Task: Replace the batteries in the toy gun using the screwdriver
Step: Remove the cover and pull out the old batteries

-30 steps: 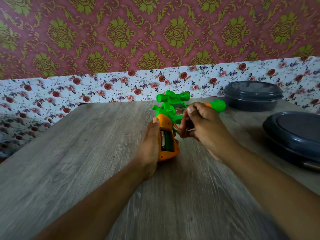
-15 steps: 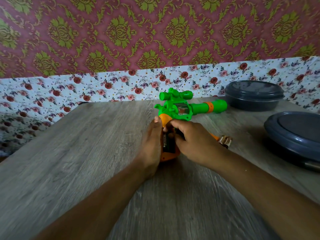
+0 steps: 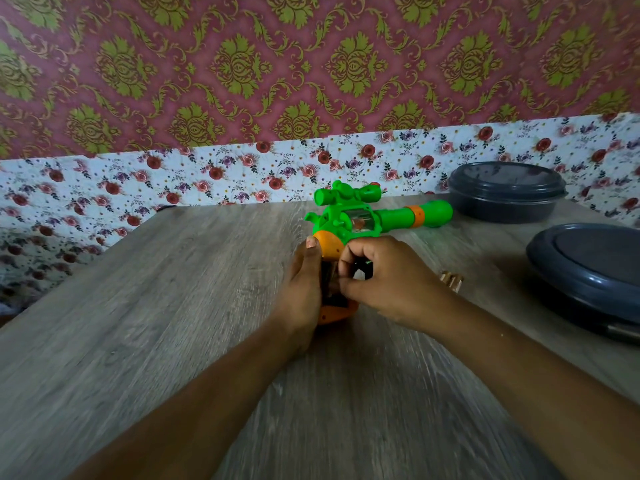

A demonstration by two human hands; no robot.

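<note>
A green and orange toy gun (image 3: pixel 360 220) lies on its side on the wooden table (image 3: pixel 145 306), barrel pointing right, orange grip toward me. My left hand (image 3: pixel 303 289) clasps the left side of the grip. My right hand (image 3: pixel 384 278) is curled over the open battery compartment, fingertips pinching something dark that I cannot make out. Gold-capped batteries (image 3: pixel 452 280) lie on the table just right of my right hand. No screwdriver shows.
A lidded dark grey round container (image 3: pixel 505 192) stands at the back right by the floral wall. A second dark grey container (image 3: pixel 588 275) sits at the right edge. The table's left edge runs diagonally at the left.
My right hand came down from beside the trigger onto the grip's battery compartment, uncovering the barrel. The batteries on the table came into view. The left hand stayed put.
</note>
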